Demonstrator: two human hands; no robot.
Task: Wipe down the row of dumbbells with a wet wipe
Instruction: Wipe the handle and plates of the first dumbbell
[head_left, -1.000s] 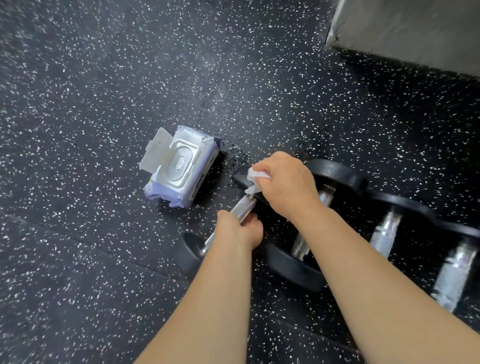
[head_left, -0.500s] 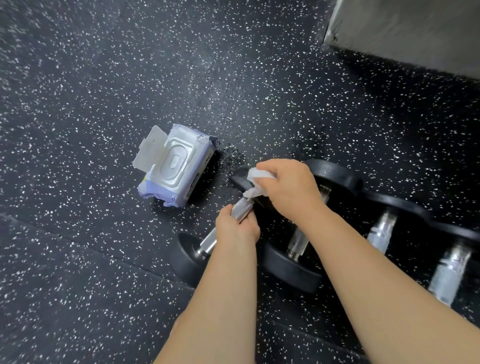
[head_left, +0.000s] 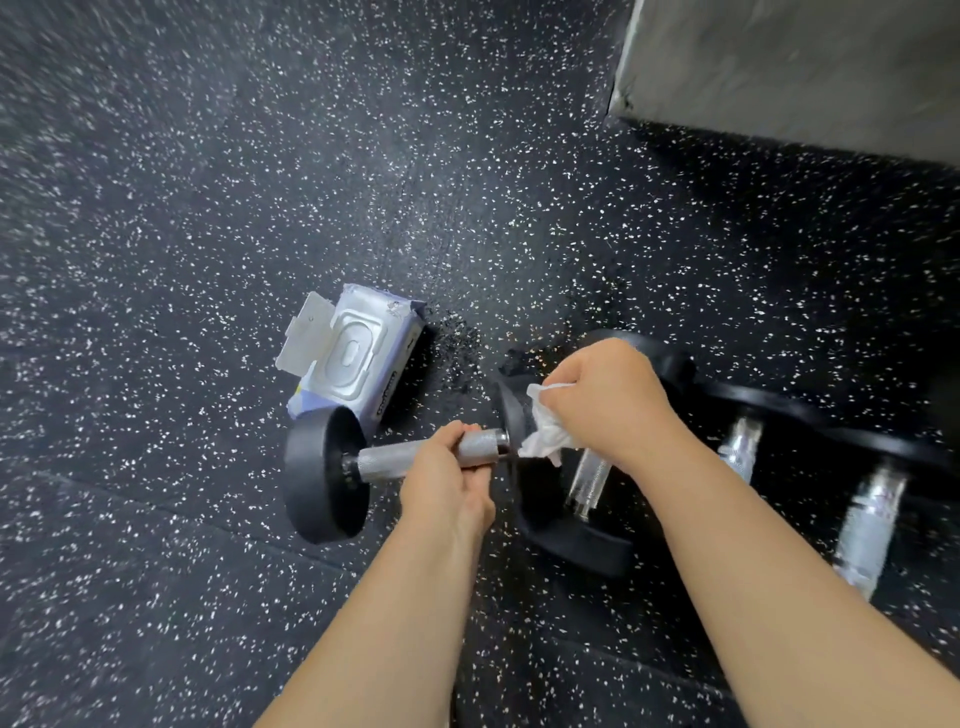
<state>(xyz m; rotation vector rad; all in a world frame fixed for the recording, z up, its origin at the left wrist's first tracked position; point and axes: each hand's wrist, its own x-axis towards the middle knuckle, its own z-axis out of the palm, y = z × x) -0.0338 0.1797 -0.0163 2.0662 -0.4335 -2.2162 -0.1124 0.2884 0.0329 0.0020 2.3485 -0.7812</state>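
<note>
Now lifted dumbbell (head_left: 332, 475) sideways, knurled steel grip, black ends, crumpled wipe (head_left: 545, 431).

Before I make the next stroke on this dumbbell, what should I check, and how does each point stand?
1. Hold: the left grip is curled round the handle of the dumbbell: ok.
2. Cloth: the right grip pinches the wet wipe: ok.
3. Contact: the wet wipe sits at the right end of the handle, against that plate: ok.
4. Dampness of the wet wipe: cannot tell.
5. Lid of the wipe pack closed so the rest stay moist: not ok, the flap stands open.
6. The other dumbbells in the row already wiped: cannot tell.
</note>
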